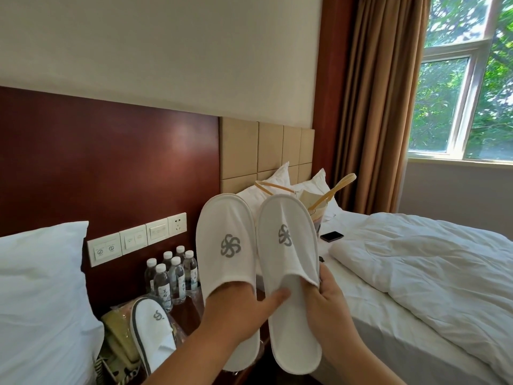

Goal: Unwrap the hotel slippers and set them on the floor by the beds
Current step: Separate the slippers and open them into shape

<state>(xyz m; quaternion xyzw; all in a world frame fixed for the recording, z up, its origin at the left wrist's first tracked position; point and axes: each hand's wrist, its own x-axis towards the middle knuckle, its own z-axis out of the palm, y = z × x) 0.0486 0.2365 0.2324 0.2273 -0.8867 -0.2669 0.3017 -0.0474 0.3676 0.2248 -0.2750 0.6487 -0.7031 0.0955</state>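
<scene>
From the head camera I see both hands raised in front of me, each with one white slipper, toes pointing up and grey pinwheel logos facing me. The two are out of any wrapping and off the floor, held in the air over the gap between the two beds.

My left hand (236,309) is pushed into the left slipper (226,245). Its fingers are hidden under the upper, so I cannot tell whether they are curled or straight. Its thumb stays outside and lies across onto the insole of the right slipper (288,245).

My right hand (330,295) is clamped on the right slipper's outer edge at the mouth of the upper.

The two slippers stand just beside one another.

Below them, on the bedside worktop (191,320), lies a third slipper (152,326) with grey trim, resting on crinkled clear plastic beside a beige telephone (116,343). A cluster of water bottles (172,279) stands behind it, against the dark headboard (111,162), under a row of wall switches (136,238).

A white pillow (41,287) fills the lower left. On the right bed (416,273) the duvet is rumpled; a black phone (331,236) lies near a bag with yellow handles (319,207). Brown curtains (374,107) hang beside the window (466,107).
</scene>
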